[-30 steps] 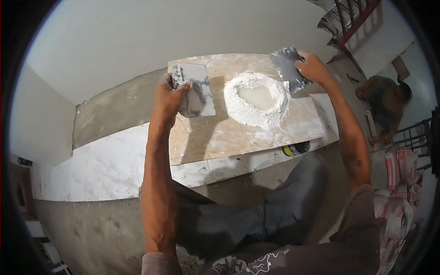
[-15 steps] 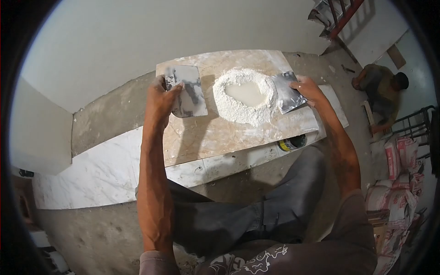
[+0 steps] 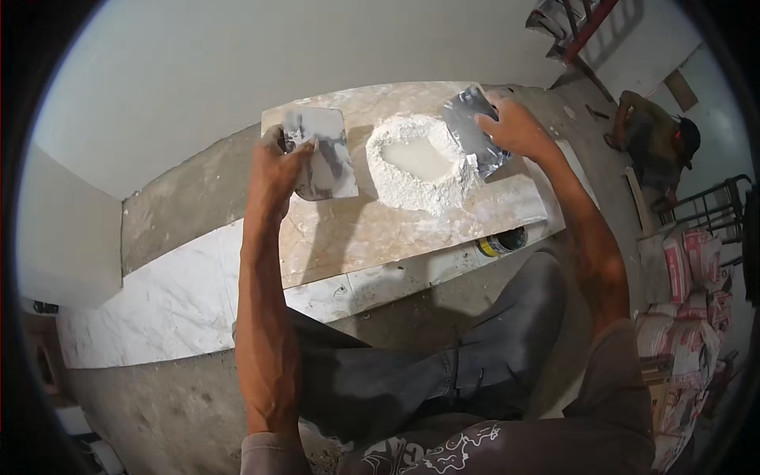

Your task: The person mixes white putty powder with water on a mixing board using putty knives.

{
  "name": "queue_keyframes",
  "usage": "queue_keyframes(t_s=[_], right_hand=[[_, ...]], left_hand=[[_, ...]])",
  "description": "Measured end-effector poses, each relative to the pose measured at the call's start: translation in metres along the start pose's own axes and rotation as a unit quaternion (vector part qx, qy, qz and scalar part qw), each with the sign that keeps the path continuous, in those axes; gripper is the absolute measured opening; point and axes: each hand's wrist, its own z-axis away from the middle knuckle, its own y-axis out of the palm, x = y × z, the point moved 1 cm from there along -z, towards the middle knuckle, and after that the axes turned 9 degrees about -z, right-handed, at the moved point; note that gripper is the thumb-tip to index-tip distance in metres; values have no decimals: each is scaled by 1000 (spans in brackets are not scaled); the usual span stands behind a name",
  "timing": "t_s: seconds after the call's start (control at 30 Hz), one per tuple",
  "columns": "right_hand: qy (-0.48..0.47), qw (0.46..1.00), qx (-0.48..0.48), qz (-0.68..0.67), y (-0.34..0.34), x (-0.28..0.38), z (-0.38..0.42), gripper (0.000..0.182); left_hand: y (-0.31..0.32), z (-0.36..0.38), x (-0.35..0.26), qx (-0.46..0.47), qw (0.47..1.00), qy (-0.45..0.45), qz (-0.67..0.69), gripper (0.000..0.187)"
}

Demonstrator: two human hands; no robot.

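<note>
My left hand [image 3: 279, 165] is closed on a flat metal scraper blade [image 3: 324, 154] smeared with grey and white, held over the left part of a tan board [image 3: 380, 249]. My right hand [image 3: 513, 128] grips a second metal scraper [image 3: 475, 131] at the right rim of a ring of white powder [image 3: 443, 194]. Its lower corner lies against the powder, which also shows on the blade. Inside the ring is a pool of cloudy liquid [image 3: 416, 158]. The handles of both scrapers are largely hidden by my hands.
Beneath the board lie pale marble-look slabs [image 3: 170, 297]. A small can [image 3: 501, 241] stands by the board's near edge, close to my knee. At the right, another person [image 3: 655, 142] crouches near a metal rack [image 3: 708, 206] and stacked bags [image 3: 673, 344].
My right hand and its scraper have moved up and away from me along the ring's right side, and the blade has turned. My left hand has barely moved. The other person has shifted slightly.
</note>
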Motion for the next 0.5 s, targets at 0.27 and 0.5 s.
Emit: queue_keyframes(t_s=[0.27, 0.5], right_hand=[[237, 889, -35, -389, 19, -73, 74, 30], [266, 744, -35, -612, 51, -60, 132, 30]], left_hand=[[-4, 4, -5, 1, 1000, -1, -28, 34], [-5, 9, -8, -10, 1000, 5, -28, 29]])
